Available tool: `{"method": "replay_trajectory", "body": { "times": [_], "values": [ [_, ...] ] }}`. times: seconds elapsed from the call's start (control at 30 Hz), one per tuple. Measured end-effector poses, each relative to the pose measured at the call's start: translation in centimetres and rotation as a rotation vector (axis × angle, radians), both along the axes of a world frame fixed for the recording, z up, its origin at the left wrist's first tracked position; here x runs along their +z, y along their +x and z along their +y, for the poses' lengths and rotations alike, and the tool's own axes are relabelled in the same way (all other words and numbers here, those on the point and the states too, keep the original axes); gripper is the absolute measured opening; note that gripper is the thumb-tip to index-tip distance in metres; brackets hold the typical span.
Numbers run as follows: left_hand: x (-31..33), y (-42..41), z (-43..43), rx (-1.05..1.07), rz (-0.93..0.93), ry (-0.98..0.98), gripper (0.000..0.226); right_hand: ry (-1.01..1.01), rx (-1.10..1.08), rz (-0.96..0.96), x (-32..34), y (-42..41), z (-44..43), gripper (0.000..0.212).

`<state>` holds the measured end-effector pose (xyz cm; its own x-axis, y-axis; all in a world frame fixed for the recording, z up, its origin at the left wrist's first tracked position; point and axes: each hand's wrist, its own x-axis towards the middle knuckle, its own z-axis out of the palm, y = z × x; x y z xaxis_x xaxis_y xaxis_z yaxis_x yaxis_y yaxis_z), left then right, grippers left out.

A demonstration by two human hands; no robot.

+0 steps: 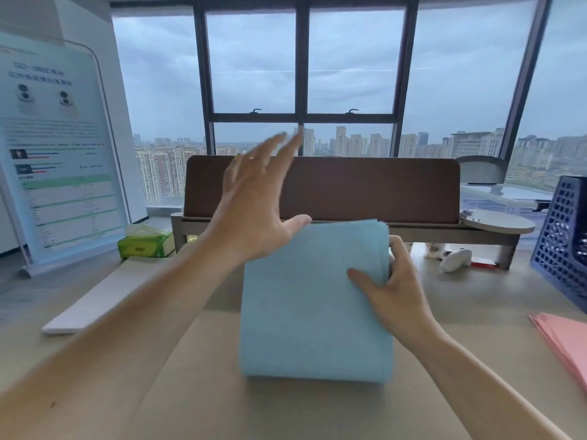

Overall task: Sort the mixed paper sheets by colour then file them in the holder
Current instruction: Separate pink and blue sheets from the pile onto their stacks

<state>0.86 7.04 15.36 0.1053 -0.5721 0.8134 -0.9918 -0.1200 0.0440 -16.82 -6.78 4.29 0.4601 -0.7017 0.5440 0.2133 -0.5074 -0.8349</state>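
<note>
From the head camera we see a stack of blue sheets (314, 300) standing upright near the middle of the tabletop (286, 414), its lower edge resting on the surface and its face turned toward us. Our right hand (390, 290) grips the stack's right edge, with the thumb pressed on the front face and the fingers curled round behind. Our left hand (251, 211) is spread wide with straight fingers and holds nothing. Its thumb touches the stack's top left corner, and the fingertips are blurred.

A fanned pile of pink sheets (565, 344) lies flat at the right edge of the tabletop. A pile of white sheets (92, 303) lies along the left edge. The dark blue mesh holder (562, 249) stands at the right edge, beyond the pink sheets. A green tissue box (146, 244) sits at the far left corner, beside a brown backboard (365, 188) that runs along the far edge. A printed poster (60, 147) stands off to the left.
</note>
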Motion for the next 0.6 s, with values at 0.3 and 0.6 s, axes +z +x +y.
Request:
{"method": "replay_trajectory", "body": {
  "times": [0.3, 0.6],
  "values": [
    [-1.2, 1.8, 0.8, -0.195, 0.546, -0.053, 0.115, -0.006, 0.042, -0.202, 4.6, -0.3, -0.9, 0.033],
    [-10.0, 0.2, -0.3, -0.554, 1.369, -0.106, 0.031, 0.028, 0.102, -0.179, 7.0, -0.6, -2.0, 0.043]
  ]
}}
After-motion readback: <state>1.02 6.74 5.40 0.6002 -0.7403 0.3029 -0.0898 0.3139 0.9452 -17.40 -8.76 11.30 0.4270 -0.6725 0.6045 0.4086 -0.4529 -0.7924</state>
